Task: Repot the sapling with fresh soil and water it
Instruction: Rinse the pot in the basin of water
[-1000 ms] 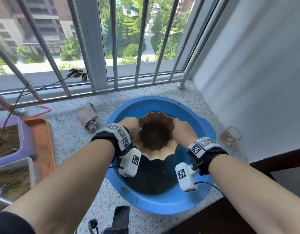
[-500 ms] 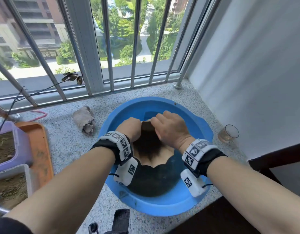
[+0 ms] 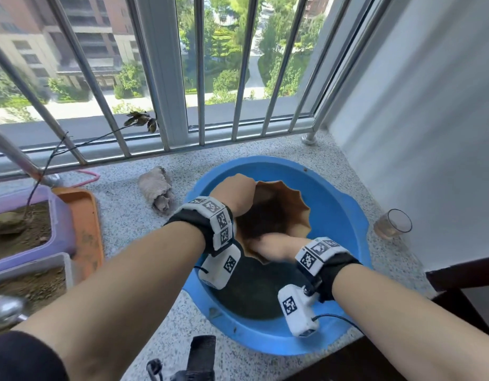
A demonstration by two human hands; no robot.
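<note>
A tan pot with a scalloped rim (image 3: 295,213) sits tilted in a blue basin (image 3: 345,215) that holds dark water. Dark soil shows inside the pot. My left hand (image 3: 233,192) grips the pot's far left rim. My right hand (image 3: 273,244) holds the near rim, its fingers reaching into the pot and partly hidden. The thin sapling (image 3: 81,144) with a few dried leaves stands in a purple planter (image 3: 60,215) at the left.
An orange tray (image 3: 83,215) lies beside the purple planter; a grey box of soil (image 3: 34,281) sits in front. A crumpled cloth (image 3: 158,188) lies left of the basin. A glass of water (image 3: 391,224) stands by the white wall. Window bars run along the back.
My right hand has moved from the pot's far rim to its near rim. The pot has tipped so its mouth faces up and right. My left hand stays on the left rim.
</note>
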